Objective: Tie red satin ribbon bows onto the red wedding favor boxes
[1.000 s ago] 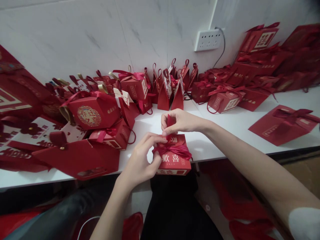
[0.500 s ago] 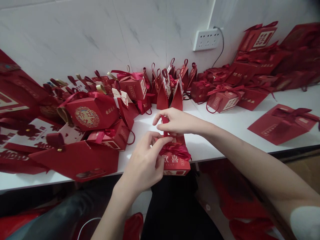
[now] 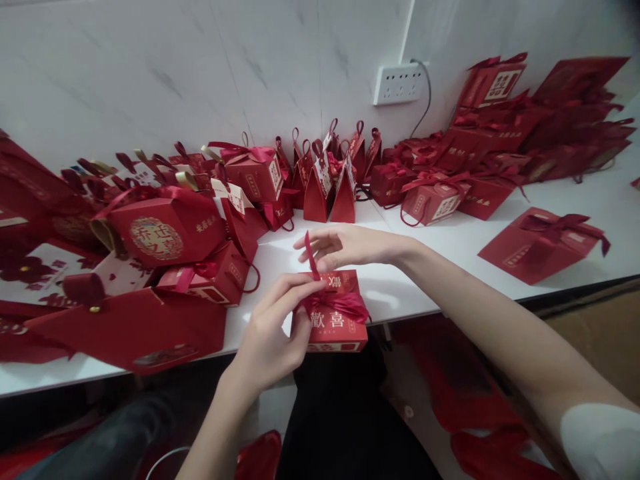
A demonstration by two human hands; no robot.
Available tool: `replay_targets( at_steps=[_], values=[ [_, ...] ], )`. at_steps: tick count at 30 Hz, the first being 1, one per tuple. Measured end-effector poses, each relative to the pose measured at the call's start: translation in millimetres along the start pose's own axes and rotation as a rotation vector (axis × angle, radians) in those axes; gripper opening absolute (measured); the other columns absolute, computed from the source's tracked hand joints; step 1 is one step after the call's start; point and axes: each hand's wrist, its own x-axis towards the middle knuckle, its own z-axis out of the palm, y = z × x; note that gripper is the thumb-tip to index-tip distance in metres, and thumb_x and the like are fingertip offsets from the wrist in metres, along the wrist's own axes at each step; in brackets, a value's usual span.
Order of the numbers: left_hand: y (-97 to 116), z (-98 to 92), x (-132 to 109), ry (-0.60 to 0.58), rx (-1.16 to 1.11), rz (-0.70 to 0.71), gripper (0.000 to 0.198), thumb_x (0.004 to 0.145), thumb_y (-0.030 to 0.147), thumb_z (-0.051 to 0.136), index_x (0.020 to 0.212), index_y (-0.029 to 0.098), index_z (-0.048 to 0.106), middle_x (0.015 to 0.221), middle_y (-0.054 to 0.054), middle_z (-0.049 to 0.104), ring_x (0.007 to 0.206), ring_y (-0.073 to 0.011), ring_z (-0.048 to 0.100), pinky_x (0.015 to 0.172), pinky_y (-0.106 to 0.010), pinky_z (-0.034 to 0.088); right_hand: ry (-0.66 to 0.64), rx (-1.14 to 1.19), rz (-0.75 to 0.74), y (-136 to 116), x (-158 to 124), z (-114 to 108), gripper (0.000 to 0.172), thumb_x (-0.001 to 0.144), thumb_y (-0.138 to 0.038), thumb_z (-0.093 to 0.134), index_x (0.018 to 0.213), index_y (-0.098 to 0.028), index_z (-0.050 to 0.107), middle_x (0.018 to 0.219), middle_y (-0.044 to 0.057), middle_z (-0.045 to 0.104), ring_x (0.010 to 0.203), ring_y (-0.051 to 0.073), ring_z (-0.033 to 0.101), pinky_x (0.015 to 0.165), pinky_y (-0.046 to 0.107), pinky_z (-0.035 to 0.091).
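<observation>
A red gift box (image 3: 335, 335) with pale lettering lies at the table's front edge, a dark pink ribbon bow (image 3: 345, 305) tied across its top. My left hand (image 3: 275, 327) rests at the box's left side, thumb and forefinger closed on the ribbon beside the bow. One ribbon end (image 3: 310, 252) stands up from that pinch. Just behind the box, my right hand (image 3: 345, 247) hovers with its fingers loosely curved and apart. The ribbon end passes in front of its fingers, and I see nothing gripped in them.
Red gift boxes (image 3: 167, 230) are piled at the left. Small peaked boxes (image 3: 317, 197) stand by the wall, below a power socket (image 3: 399, 84). More boxes (image 3: 470, 147) are stacked at the right, and a single bowed box (image 3: 543, 245) lies near the front edge.
My right hand's fingers have loosened from the ribbon and spread apart. The ribbon end now shows upright, leaning left. My left hand keeps its pinch at the bow. The view has shifted slightly.
</observation>
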Motion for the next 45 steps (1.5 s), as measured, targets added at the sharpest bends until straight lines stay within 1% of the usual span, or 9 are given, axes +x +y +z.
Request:
replay_targets(
  at_steps=[3, 7, 14, 21, 28, 37, 39, 43, 45],
  values=[
    [-2, 2.4, -2, 0.015, -0.036, -0.018, 0.044, 0.079, -0.002, 0.044, 0.113, 0.022, 0.057, 0.107, -0.005, 0.058, 0.1, -0.015, 0.057, 0.088, -0.03, 0.049, -0.035, 0.127, -0.016, 6, -4, 0, 0.047, 0.068, -0.02, 0.074, 0.111, -0.015, 0.057, 0.089, 0.003, 0.066, 0.084, 0.013, 0.061, 0.074, 0.025, 0.049],
    [-3, 3.2, -1, 0.031, -0.041, -0.044, 0.042, 0.078, 0.0, 0.045, 0.111, 0.021, 0.058, 0.107, -0.005, 0.059, 0.103, -0.0166, 0.056, 0.091, -0.032, 0.048, 0.008, 0.14, -0.06, 1, -6, 6, 0.019, 0.07, -0.023, 0.073, 0.084, -0.014, 0.063, 0.076, 0.0, 0.065, 0.07, 0.011, 0.061, 0.067, 0.024, 0.049],
    [-2, -2.3, -1, 0.0, 0.085, -0.059, 0.038, 0.079, 0.004, 0.046, 0.111, 0.021, 0.058, 0.109, -0.007, 0.058, 0.106, -0.02, 0.055, 0.094, -0.037, 0.046, 0.238, -0.183, -0.007, -6, -2, 19, 0.014, 0.074, -0.027, 0.066, 0.072, -0.014, 0.062, 0.069, 0.002, 0.065, 0.062, 0.011, 0.057, 0.056, 0.023, 0.042],
    [3, -5.3, 0, -0.079, 0.27, -0.05, 0.041, 0.08, 0.006, 0.043, 0.116, 0.019, 0.056, 0.111, -0.009, 0.054, 0.107, -0.0227, 0.051, 0.092, -0.041, 0.047, 0.323, -0.376, 0.044, -6, 0, 23, 0.01, 0.072, -0.023, 0.064, 0.071, -0.014, 0.064, 0.064, 0.0, 0.062, 0.059, 0.011, 0.054, 0.054, 0.023, 0.037],
    [3, -4.9, -1, -0.086, 0.271, -0.003, 0.04, 0.08, 0.005, 0.044, 0.116, 0.017, 0.055, 0.123, -0.01, 0.051, 0.115, -0.0231, 0.048, 0.097, -0.041, 0.045, 0.273, -0.368, 0.093, 0, 4, 18, 0.015, 0.073, -0.026, 0.062, 0.069, -0.012, 0.065, 0.06, -0.001, 0.058, 0.055, 0.009, 0.047, 0.051, 0.022, 0.033],
    [2, -5.0, 1, -0.119, 0.223, 0.03, 0.043, 0.081, 0.003, 0.041, 0.119, 0.021, 0.054, 0.118, -0.008, 0.058, 0.114, -0.0227, 0.05, 0.095, -0.044, 0.047, 0.118, -0.216, 0.202, 26, 22, 6, 0.019, 0.072, -0.031, 0.065, 0.072, -0.012, 0.069, 0.059, -0.002, 0.056, 0.055, 0.008, 0.043, 0.054, 0.023, 0.034],
    [2, -5.0, 1, -0.13, 0.236, 0.028, 0.042, 0.082, 0.004, 0.04, 0.118, 0.02, 0.054, 0.118, -0.008, 0.058, 0.114, -0.0219, 0.05, 0.096, -0.044, 0.046, 0.179, -0.175, 0.226, 31, 18, 3, 0.017, 0.073, -0.029, 0.065, 0.075, -0.012, 0.067, 0.067, 0.001, 0.06, 0.058, 0.009, 0.047, 0.055, 0.023, 0.037],
    [0, -4.7, -1, -0.151, 0.25, 0.024, 0.042, 0.084, 0.004, 0.038, 0.12, 0.018, 0.053, 0.12, -0.009, 0.056, 0.114, -0.0212, 0.048, 0.096, -0.042, 0.046, 0.511, -0.008, 0.298, 38, -17, 8, 0.027, 0.081, -0.042, 0.059, 0.081, -0.015, 0.058, 0.08, 0.005, 0.061, 0.059, 0.01, 0.052, 0.053, 0.023, 0.04],
    [-2, -4.4, -2, -0.149, 0.245, 0.033, 0.042, 0.083, 0.004, 0.039, 0.121, 0.018, 0.053, 0.121, -0.009, 0.056, 0.115, -0.0216, 0.048, 0.096, -0.042, 0.046, 0.542, 0.149, 0.36, 42, -43, 20, 0.037, 0.082, -0.052, 0.055, 0.078, -0.016, 0.054, 0.078, 0.005, 0.059, 0.061, 0.011, 0.054, 0.056, 0.025, 0.044]
  ],
)
